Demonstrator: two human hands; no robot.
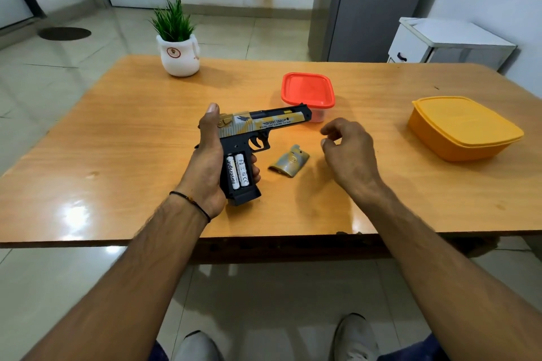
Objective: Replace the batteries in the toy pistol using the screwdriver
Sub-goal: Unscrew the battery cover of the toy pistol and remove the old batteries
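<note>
Nearest, two grey shoes (196,346) show below the table (117,132) edge. Over the table the left grip (205,167) is closed around the handle of the pistol (264,121), with the thumb up along its back and the fingers curled round the front. The handle is open on this side and two white batteries (238,170) sit inside; one reads "Heybright". On the slide is printed "DESERT EAGLE", and under it a smaller line, "SOUND-LIGHT ELECTRIC TOY GUN". Just right of the handle the cover (290,162) lies on the table. The right grip (349,152) hovers near it, fingers loosely curled, holding nothing. Farther stand a red box (308,90), a yellow box (463,129) and a pot (179,54) whose round emblem is too small to read.
</note>
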